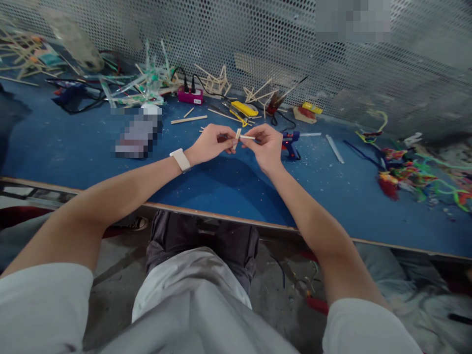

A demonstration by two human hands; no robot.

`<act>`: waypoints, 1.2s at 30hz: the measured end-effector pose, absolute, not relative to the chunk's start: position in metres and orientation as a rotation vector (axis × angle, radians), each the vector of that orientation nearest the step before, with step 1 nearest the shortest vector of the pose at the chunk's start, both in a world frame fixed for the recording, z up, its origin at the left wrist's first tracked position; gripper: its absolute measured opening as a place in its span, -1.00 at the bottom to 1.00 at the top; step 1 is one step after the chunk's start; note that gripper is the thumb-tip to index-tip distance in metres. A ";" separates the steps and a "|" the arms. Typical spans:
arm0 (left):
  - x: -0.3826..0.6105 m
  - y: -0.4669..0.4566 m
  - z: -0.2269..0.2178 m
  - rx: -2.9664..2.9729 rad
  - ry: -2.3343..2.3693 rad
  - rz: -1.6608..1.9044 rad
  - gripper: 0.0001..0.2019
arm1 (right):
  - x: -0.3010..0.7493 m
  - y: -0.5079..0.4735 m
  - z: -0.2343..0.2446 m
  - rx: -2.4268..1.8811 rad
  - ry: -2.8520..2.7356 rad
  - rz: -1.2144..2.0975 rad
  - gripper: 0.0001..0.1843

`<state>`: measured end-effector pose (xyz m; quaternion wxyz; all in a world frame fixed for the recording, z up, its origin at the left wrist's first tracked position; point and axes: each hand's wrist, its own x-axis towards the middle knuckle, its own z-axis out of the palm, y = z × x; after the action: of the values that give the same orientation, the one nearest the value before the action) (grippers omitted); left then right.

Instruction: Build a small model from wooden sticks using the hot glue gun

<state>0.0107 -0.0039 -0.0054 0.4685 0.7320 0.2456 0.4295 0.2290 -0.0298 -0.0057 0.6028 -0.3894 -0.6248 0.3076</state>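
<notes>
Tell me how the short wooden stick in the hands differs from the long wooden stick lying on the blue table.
The short pale wooden stick is pinched by the left hand, the right hand holding a thin white stick against it; the long wooden stick lies loose on the blue table. The short one stands near upright; the long one runs almost level. Both are pale wood.
</notes>
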 end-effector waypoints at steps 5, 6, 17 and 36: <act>0.010 -0.004 -0.005 1.821 0.609 1.044 -0.73 | 0.231 -0.028 -0.008 -0.843 -1.456 0.711 -0.30; 0.010 -0.004 -0.005 1.823 0.613 1.041 -0.73 | 0.231 -0.027 -0.009 -0.828 -1.461 0.708 -0.32; 0.011 -0.003 -0.006 1.805 0.592 1.058 -0.73 | 0.231 -0.028 -0.009 -0.836 -1.471 0.693 -0.32; 0.010 -0.005 -0.005 1.818 0.624 1.043 -0.77 | 0.231 -0.027 -0.009 -0.825 -1.492 0.684 -0.33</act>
<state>0.0105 -0.0045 -0.0046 0.4594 0.7383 0.2536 0.4238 0.2315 -0.0269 -0.0090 0.6070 -0.3568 -0.6454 0.2960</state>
